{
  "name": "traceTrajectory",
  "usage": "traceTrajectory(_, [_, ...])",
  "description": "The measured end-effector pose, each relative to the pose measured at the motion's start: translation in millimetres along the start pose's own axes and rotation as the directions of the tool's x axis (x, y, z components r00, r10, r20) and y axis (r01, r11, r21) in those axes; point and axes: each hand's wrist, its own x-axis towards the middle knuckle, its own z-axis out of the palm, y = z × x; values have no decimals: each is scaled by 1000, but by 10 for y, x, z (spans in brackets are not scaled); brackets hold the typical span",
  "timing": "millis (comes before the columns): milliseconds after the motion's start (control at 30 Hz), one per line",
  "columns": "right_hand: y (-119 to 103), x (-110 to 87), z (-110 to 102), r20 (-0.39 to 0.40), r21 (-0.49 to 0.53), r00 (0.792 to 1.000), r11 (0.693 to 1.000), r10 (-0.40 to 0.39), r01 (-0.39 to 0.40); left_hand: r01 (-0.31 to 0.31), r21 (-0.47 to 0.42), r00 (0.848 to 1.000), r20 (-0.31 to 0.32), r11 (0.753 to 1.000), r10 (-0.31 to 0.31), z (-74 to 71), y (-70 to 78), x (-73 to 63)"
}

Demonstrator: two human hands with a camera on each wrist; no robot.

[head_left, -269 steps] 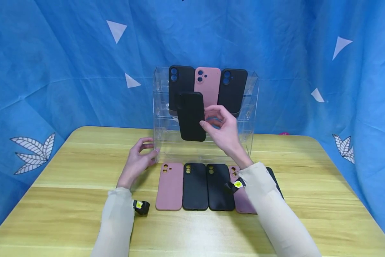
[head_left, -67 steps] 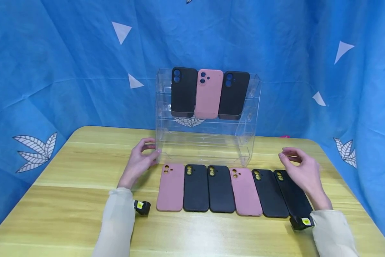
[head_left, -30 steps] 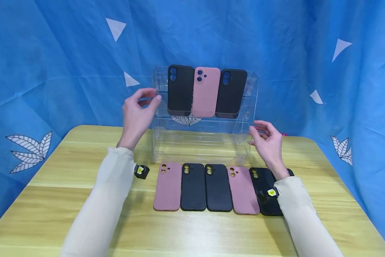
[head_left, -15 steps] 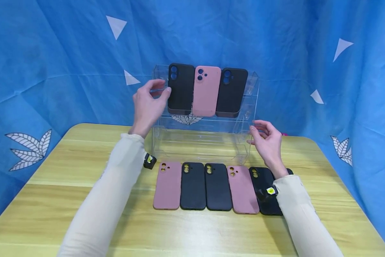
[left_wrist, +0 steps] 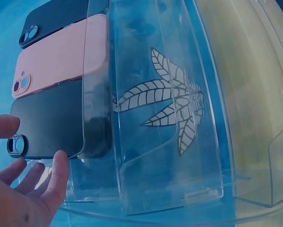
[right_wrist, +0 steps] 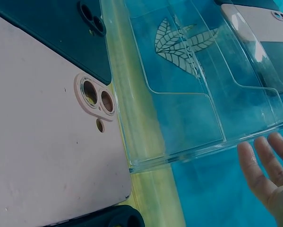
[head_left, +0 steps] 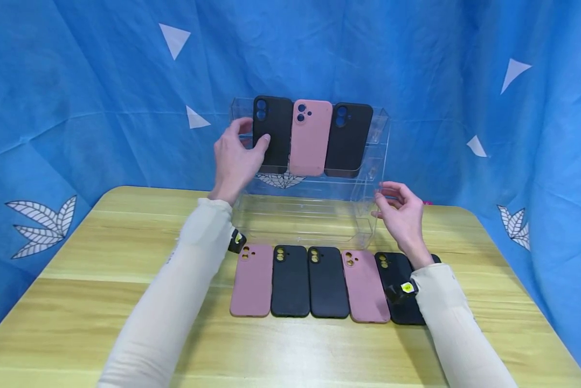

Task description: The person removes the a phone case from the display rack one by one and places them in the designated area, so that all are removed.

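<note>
Moved: since half a second ago the left hand has shifted rightward along the clear rack; its thumb now overlaps the left black case. The right hand is unmoved.
Left grip: thumb before the case's face, fingers about its outer long edge; whether they pinch it cannot be told.
Right grip: fingers bent beside the rack's right wall; clasping or merely touching cannot be told.
Left black case: leftmost in the rack's top tier; long axis near upright, camera-hole end up, back outward.
Top tier: also contains the upper pink case, middle, and right black case, camera ends up, tops leaning slightly rightward; all three lower ends behind the clear lip.
Table row: before the rack on the wooden table, six cases, backs up, camera ends toward the rack.
Obscured: the right sleeve covers most of the row's last black case; the left thumb is cut off in the left wrist view.
</note>
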Motion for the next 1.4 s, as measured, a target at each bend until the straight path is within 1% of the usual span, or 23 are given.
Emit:
traceTrajectory(100, [1, -2, 1, -1, 4, 1000, 1000, 1, -1, 18, 15, 1000, -9, 1000, -18, 32, 10, 7])
traceTrajectory(200, [-2, -6, -4, -4, 1, 1000, 1000, 4, -4, 17, 33, 1000, -23, 999, -16, 67, 16, 18])
traceTrajectory(300, [-2, -12, -9, -7, 0, 1000, 1000, 7, -7, 7, 60, 999, -45, 998, -5, 104, 17, 26])
traceTrajectory(467, [-4, -21, -8, -2, -2, 1000, 1000, 5, -5, -23, 104, 994, -103, 994, 33, 144, 17, 24])
traceTrajectory(633, [-14, -30, 2, 4, 8, 1000, 1000, 1, -1, -23, 147, 990, -133, 989, 43, 139, 24, 16])
traceTrajectory(800, [-15, -28, 9, 5, 14, 1000, 1000, 9, -9, -29, 146, 989, -139, 989, 49, 91, 29, 7])
traceTrajectory(933, [-15, -24, 9, 7, 12, 1000, 1000, 13, -13, -46, 105, 988, -139, 993, 60, 34, 20, 14])
traceTrajectory(1133, [-13, -21, 7, 13, 1, 1000, 1000, 14, -14, -79, -25, 990, -116, 997, 75, -63, -33, 37])
traceTrajectory(1233, [-15, -27, 7, 15, 1, 1000, 1000, 14, -14, -90, -92, 991, -110, 992, 80, -116, -60, 47])
traceTrajectory(1400, [-9, -25, 2, 11, 0, 1000, 1000, 11, -11, -93, -204, 994, -68, 974, 81, -185, -79, 65])
